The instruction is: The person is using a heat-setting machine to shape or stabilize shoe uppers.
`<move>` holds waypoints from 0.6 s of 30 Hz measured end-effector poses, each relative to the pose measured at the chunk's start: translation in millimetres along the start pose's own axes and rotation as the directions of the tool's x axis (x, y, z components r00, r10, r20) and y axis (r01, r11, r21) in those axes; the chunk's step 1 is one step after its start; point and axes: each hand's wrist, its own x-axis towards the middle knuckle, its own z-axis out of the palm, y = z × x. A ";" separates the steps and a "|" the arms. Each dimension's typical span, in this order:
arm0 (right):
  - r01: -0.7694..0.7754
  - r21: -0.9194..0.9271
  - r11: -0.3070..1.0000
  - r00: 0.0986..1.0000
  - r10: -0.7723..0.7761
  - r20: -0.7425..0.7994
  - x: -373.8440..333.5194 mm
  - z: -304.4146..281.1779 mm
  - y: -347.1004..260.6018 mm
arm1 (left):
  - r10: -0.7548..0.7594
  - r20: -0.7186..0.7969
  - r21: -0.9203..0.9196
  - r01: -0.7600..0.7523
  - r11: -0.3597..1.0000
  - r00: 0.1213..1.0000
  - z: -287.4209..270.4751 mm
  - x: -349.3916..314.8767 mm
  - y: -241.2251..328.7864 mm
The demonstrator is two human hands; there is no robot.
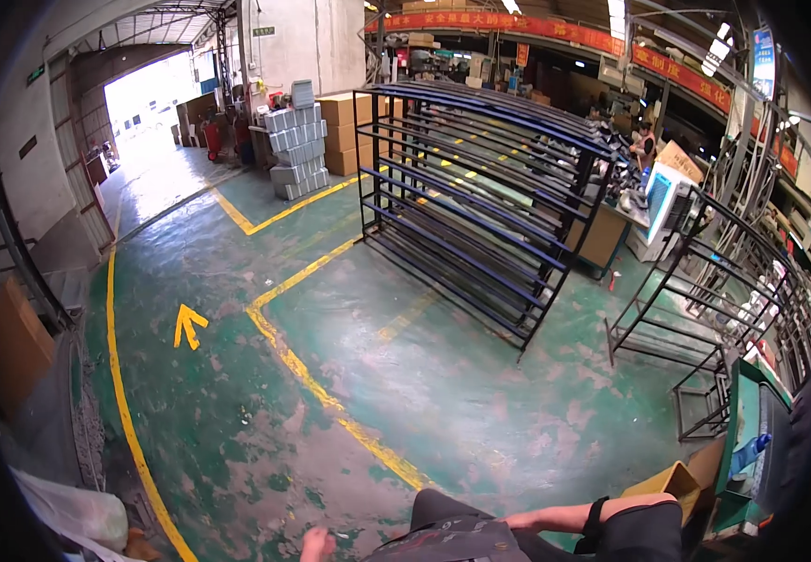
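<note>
Down at the bottom edge we have dark printed fabric spread in front of the person, with the right hand coming in against its right side; the fingertips disappear at its edge, so I cannot tell whether they're apart or clamped on it. Across to the left hand, near the fabric but clear of its left side, looking loosely curled, though too blurred to tell if the fingers meet. Out right, there's a yellow crate. Ahead, 1 big blue-and-black metal rack stands on the worn green floor, with grey boxes and brown cartons stacked beyond.
</note>
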 end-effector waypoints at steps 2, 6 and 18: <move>-0.083 0.026 0.996 0.992 0.085 -0.090 37.4 -27.7 -33.3 | 0.105 -0.033 0.032 -0.104 0.994 0.994 -13.2 44.4 86.3; -0.040 0.057 0.998 0.991 0.047 -0.128 57.6 -74.2 -182.8 | 0.138 -0.054 0.074 -0.134 0.988 0.989 -25.6 133.4 216.6; 0.046 -0.167 0.985 0.999 -0.045 0.010 190.4 -260.3 -602.9 | 0.265 0.214 0.497 -0.339 0.799 0.940 -132.6 350.1 369.5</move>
